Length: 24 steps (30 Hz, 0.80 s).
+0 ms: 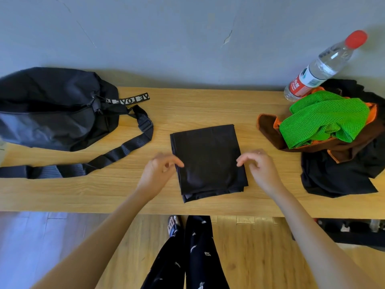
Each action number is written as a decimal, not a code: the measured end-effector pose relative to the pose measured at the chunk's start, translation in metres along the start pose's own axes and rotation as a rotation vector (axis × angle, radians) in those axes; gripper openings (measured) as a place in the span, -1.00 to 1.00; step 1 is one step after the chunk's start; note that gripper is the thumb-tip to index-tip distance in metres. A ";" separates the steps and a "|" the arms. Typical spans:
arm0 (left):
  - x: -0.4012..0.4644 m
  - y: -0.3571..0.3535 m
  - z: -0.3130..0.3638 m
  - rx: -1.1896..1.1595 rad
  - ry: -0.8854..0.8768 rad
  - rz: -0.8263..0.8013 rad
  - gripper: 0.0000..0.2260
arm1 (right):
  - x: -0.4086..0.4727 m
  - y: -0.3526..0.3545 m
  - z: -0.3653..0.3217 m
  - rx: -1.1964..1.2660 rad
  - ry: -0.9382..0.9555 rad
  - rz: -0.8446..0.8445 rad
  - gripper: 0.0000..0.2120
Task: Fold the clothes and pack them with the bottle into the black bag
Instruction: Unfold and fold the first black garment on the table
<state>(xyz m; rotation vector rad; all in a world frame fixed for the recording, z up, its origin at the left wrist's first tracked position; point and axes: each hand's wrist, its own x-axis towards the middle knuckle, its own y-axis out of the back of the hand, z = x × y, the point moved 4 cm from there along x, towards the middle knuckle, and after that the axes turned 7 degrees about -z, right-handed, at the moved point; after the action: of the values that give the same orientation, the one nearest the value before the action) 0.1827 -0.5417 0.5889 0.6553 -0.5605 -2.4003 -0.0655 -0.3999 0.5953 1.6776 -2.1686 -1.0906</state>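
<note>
Hands [160, 167] flanking folded black garment [208, 161]

Pale grey wall [166, 38] with thin cracks and a chipped spot, long light wooden desk [187, 105] pushed against it, wood plank floor [250, 257] below, brown in the middle, paler and bluish at the left, soft daylight.

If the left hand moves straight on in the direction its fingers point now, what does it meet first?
The left hand points right, at the folded black garment. Its fingertips already look at the garment's left edge, so it meets that first; actual contact is unclear.
</note>
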 end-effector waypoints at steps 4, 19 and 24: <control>0.042 0.017 0.002 0.023 0.088 0.175 -0.74 | 0.040 0.007 -0.005 0.012 -0.021 0.029 -0.64; 0.110 0.027 0.000 0.261 0.080 0.122 -0.90 | 0.119 0.009 -0.008 -0.051 -0.098 -0.069 -0.86; 0.136 0.044 0.011 -0.036 0.092 0.141 -0.86 | 0.134 0.026 -0.012 0.166 -0.089 -0.044 -0.88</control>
<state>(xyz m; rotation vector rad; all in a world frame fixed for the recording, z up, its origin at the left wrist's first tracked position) 0.0984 -0.6576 0.5767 0.6842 -0.5069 -2.2314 -0.1239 -0.5235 0.5833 1.7856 -2.3464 -1.0406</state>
